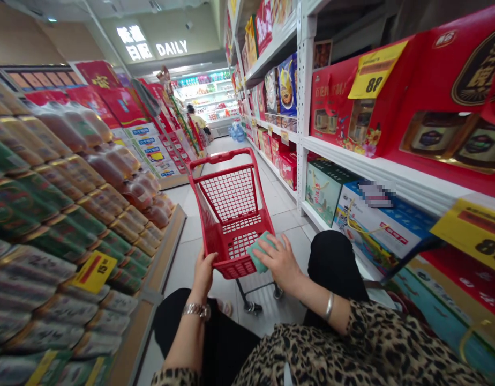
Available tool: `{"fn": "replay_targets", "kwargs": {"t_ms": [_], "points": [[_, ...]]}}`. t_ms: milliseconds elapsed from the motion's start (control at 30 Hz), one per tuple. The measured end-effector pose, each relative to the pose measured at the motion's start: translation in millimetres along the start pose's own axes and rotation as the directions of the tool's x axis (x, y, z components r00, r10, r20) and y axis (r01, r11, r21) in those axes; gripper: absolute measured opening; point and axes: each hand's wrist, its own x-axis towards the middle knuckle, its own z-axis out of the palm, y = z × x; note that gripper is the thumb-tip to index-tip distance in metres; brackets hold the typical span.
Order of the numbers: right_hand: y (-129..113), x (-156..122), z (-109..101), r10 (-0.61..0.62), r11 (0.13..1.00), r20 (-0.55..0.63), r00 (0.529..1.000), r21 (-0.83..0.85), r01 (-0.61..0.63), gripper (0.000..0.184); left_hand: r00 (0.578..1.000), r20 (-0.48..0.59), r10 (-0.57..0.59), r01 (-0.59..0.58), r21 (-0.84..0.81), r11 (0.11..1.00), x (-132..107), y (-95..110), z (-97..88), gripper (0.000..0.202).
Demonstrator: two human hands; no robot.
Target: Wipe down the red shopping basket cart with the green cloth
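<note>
A small red plastic shopping cart [231, 194] with a wire-mesh basket stands on its castors right in front of me. My left hand [203, 273] grips the near rim of the basket, with a metal wristwatch [196, 310] on that wrist. My right hand [280, 262] presses on a soft teal packet [259, 251], which lies at the basket's near edge and is partly hidden under my fingers. A silver bangle [330, 306] circles my right wrist. Inside the basket only the red mesh floor shows.
Stacked cans and wrapped bottles [58, 214] line the left. White shelves [307, 107] with red gift boxes and yellow price tags [474, 233] line the right, close by. A person [195, 120] stands far down the tiled aisle, before lit refrigerated shelves [205, 94].
</note>
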Motion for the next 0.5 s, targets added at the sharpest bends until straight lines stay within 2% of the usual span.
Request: {"fn": "replay_targets", "kwargs": {"t_ms": [167, 300, 400, 500], "points": [[-32, -6, -8, -0.161, 0.983, -0.081, 0.984, 0.08, 0.168, 0.024, 0.992, -0.095, -0.083, 0.075, -0.083, 0.994, 11, 0, -32.1, 0.049], [-43, -7, -19, -0.184, 0.977, -0.086, 0.979, 0.092, 0.191, 0.021, 0.99, -0.065, -0.122, 0.111, -0.156, 0.981, 7, 4, -46.5, 0.044], [-42, -8, -30, -0.219, 0.971, -0.075, 0.973, 0.083, 0.225, 0.021, 0.989, -0.031, -0.147, 0.14, -0.159, 0.977, 3, 8, -52.9, 0.043], [-25, -5, -45, -0.263, 0.96, -0.025, 0.964, 0.093, 0.264, 0.024, 0.983, -0.054, -0.176, 0.171, -0.078, 0.982, 0, 8, -56.0, 0.043]]}}
